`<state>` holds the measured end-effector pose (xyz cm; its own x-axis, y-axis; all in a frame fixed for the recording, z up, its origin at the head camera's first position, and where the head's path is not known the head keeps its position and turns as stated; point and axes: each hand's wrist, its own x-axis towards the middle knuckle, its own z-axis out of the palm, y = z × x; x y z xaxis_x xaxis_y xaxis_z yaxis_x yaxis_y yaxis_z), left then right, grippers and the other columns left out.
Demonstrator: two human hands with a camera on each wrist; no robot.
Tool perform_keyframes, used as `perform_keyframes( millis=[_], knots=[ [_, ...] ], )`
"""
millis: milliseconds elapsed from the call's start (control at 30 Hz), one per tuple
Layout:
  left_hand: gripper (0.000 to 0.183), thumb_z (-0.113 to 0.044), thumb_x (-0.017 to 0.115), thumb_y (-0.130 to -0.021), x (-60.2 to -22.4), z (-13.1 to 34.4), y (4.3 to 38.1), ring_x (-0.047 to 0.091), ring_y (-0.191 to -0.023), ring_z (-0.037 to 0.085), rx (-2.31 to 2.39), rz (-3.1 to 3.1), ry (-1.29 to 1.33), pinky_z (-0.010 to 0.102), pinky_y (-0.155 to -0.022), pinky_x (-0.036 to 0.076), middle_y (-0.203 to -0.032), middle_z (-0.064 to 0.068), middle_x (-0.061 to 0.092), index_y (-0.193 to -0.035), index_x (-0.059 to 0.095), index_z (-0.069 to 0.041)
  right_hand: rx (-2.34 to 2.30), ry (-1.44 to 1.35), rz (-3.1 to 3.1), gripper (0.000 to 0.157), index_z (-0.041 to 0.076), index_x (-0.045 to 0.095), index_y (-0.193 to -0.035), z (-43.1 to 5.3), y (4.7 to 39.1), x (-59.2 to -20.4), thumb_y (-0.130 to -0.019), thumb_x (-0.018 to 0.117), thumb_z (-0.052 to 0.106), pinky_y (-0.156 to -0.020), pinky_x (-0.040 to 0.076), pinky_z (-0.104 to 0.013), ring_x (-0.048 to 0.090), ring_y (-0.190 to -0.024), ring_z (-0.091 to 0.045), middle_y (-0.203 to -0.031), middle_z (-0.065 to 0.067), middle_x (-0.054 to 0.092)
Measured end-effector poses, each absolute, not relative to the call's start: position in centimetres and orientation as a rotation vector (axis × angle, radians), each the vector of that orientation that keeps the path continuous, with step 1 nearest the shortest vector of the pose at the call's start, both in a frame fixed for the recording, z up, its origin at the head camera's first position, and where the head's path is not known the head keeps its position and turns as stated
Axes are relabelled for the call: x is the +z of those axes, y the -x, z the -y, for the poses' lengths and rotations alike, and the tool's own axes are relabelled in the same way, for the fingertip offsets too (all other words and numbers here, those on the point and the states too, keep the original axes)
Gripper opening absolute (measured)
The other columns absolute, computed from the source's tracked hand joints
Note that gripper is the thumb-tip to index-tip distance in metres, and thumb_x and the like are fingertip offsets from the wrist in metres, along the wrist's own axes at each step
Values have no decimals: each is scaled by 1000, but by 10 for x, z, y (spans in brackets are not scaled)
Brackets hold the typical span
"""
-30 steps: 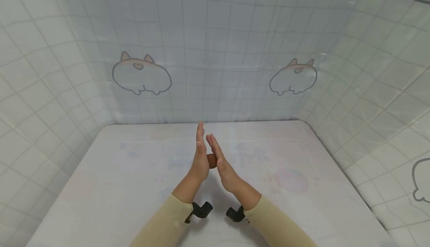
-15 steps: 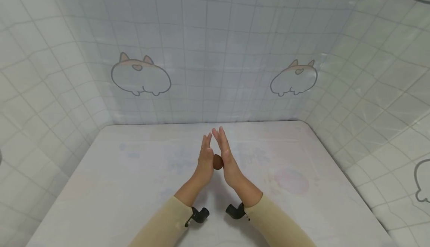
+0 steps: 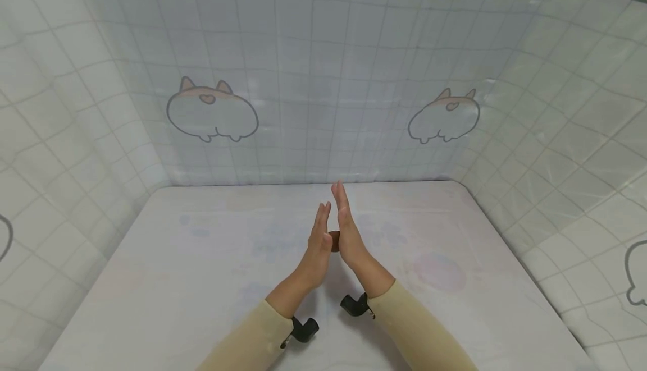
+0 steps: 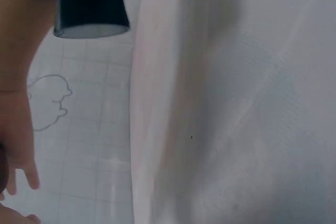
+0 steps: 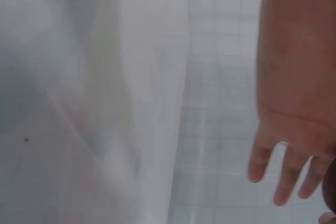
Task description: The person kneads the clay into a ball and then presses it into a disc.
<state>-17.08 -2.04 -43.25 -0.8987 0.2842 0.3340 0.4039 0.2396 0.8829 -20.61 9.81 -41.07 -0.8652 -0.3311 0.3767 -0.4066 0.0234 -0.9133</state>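
Note:
A small brown ball [image 3: 335,241] sits between the two palms, above the table. My left hand [image 3: 317,253] is flat with straight fingers, its palm against the ball's left side. The palm of my right hand [image 3: 351,242] touches the other side, fingers straight and reaching farther forward than the left ones. Both hands lean inward from the wrists, hiding part of the ball. In the left wrist view, only a dark edge of the ball [image 4: 3,169] shows at the left border. At the lower right of the right wrist view, the ball [image 5: 331,187] appears beside spread fingers.
Under the hands lies a pale, faintly patterned tabletop [image 3: 202,281]. Behind it rises a grid-patterned curtain or sheet [image 3: 323,107] with cartoon animal drawings, continuing along both sides. A black wrist device [image 3: 305,330] sits at the left cuff, another device [image 3: 355,305] at the right.
The hands have slid against each other: the right has gone forward, the left back. Both hands and the ball have shifted slightly to the right, the ball staying between the palms.

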Motion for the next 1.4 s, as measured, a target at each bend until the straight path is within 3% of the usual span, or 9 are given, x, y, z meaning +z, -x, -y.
perform_keyframes(
  millis=[167,233,333,433,567,800,867,1133,1400],
  knots=[
    [89,-80,1,-91,-433,21,169,-7,-152,29,-1802,2320,722,77,-107,4,-166,-1,-13,-162,-6,-26,2028,-793,2283,83,35,-6,-161,-98,209,-416,-93,11,80,-114,6,-67,4,-152,-20,-166,11,2],
    [91,-79,2,-92,-431,22,169,-4,-152,30,-1828,2270,747,76,-108,6,-167,0,-11,-162,-7,-21,2033,-808,2320,84,37,-7,-160,-98,209,-419,-92,11,82,-113,23,-61,26,-147,-24,-166,11,-2],
    [90,-77,3,-94,-429,25,170,1,-152,31,-1884,2196,776,74,-109,7,-167,2,-9,-161,-8,-18,2030,-817,2384,83,43,-8,-158,-98,208,-422,-89,12,85,-92,48,-40,61,-98,-18,-166,6,0],
    [87,-75,4,-96,-426,27,171,2,-152,32,-1929,2152,766,74,-109,5,-168,3,-8,-162,-7,-20,1974,-825,2427,86,41,-8,-159,-97,207,-426,-88,12,86,-83,48,-35,53,-71,-16,-164,-2,4],
    [85,-75,6,-96,-424,28,173,2,-152,32,-1990,2116,713,74,-110,4,-167,5,-4,-162,-7,-22,1837,-849,2467,88,35,-6,-160,-95,205,-429,-89,10,84,-106,31,-58,46,-118,-26,-166,-2,2],
    [86,-81,10,-92,-424,32,180,13,-150,30,-2090,2105,538,68,-108,26,-166,3,3,-161,-3,-33,1797,-1022,2447,83,35,-6,-160,-93,195,-434,-93,10,81,-106,30,-65,34,-139,-34,-166,2,5],
    [88,-83,11,-91,-424,33,181,15,-150,30,-2081,2102,496,68,-109,26,-167,1,2,-162,-1,-32,1769,-1096,2416,83,31,-5,-161,-93,195,-436,-95,9,78,-112,17,-67,7,-152,-27,-168,4,-2],
    [88,-80,8,-93,-424,35,187,13,-150,31,-2085,2142,409,68,-109,25,-167,3,-2,-162,0,-26,1769,-1265,2270,86,22,-7,-162,-92,188,-435,-96,9,76,-115,11,-65,1,-153,-23,-168,-2,2],
    [86,-77,0,-94,-433,37,186,45,-132,43,-2114,2335,359,67,-108,28,-166,12,2,-162,-6,-25,1783,-1249,2199,87,17,-8,-161,-94,182,-427,-98,10,73,-115,6,-66,2,-153,-27,-167,-13,4]
  ],
)
